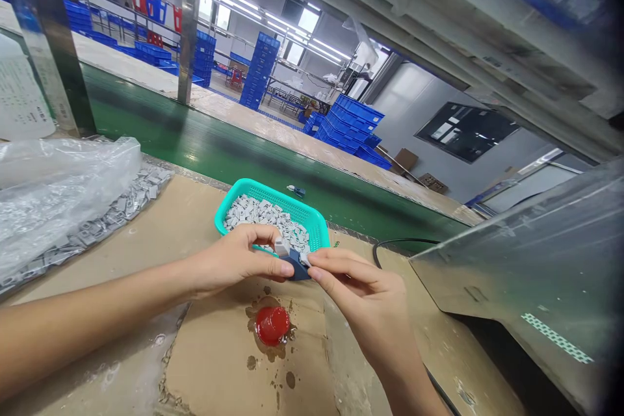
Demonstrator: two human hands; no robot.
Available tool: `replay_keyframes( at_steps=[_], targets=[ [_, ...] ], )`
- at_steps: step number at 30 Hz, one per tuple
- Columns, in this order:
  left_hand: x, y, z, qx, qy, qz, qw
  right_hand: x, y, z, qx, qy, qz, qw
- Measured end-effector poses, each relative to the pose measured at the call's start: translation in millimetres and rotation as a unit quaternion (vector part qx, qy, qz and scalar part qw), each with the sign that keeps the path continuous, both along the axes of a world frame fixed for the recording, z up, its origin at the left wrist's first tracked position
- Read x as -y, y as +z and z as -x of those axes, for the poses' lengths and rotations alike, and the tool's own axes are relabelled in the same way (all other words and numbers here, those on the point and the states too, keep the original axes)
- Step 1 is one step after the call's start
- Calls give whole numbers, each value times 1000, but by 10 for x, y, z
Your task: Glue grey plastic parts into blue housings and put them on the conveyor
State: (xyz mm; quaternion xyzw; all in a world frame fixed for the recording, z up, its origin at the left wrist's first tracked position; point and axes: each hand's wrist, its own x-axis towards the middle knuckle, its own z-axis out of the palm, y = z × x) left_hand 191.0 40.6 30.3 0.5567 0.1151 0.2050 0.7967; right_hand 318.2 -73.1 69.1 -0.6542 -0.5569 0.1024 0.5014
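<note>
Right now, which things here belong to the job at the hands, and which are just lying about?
In the job: left hand, right hand, dark blue plastic part, grey pieces, teal basket.
Lying about: red cap, clear plastic bag, black cable, blue crates.

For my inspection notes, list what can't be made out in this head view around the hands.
Head view:
- The dark blue part: its full shape is hidden by the left hand and right hand.
- The teal basket: its near rim is hidden by the hands.
- The small blue item on the green belt: too small to identify.
- The printed sheet: cut off by the left edge, its text blurred.
</note>
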Motion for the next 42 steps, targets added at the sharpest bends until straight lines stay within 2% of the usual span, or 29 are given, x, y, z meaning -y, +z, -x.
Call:
replay_keyframes(
  at_steps=[7, 11, 14, 17, 19, 22, 25, 28, 30, 33, 35, 39, 42],
  targets=[
    [66, 32, 14, -27, 39, 7, 999, 36, -34, -30, 50, 42, 7, 998],
    [110, 61, -15, 30, 76, 60, 995, -19, -136, 13, 73, 59, -5, 996],
    [140, 97, -35, 59, 88, 115, 988, -114, -173, 109, 134, 49, -65, 988],
    [109, 149, -27, 65, 100, 177, 977, -214, -121, 143, 179, 65, -91, 978],
    [30, 192, -5, 54, 114, 199, 972, -279, -65, 59, 149, 67, -83, 983],
    [-144, 252, 38, 50, 140, 225, 963, -402, -30, -218, 140, 18, -30, 990],
    [-307, 274, 73, 83, 160, 275, 944, -548, -112, -500, 255, 14, 141, 957],
    [-430, 242, 101, 107, 169, 300, 933, -666, -256, -622, 289, 42, 205, 934],
    [-517, 200, 120, 101, 174, 269, 942, -711, -323, -619, 299, 51, 218, 928],
    [-705, 128, 138, 65, 218, 139, 964, -737, -337, -581, 297, 62, 224, 926],
    [-884, 78, 130, 39, 258, 57, 964, -741, -313, -575, 283, 67, 219, 931],
    [-1358, -38, 87, -58, 312, -72, 946, -735, -266, -614, 226, 64, 180, 955],
    [-1744, -124, 90, -184, 313, -200, 910, -670, -223, -660, 159, 64, 144, 975]
  ],
)
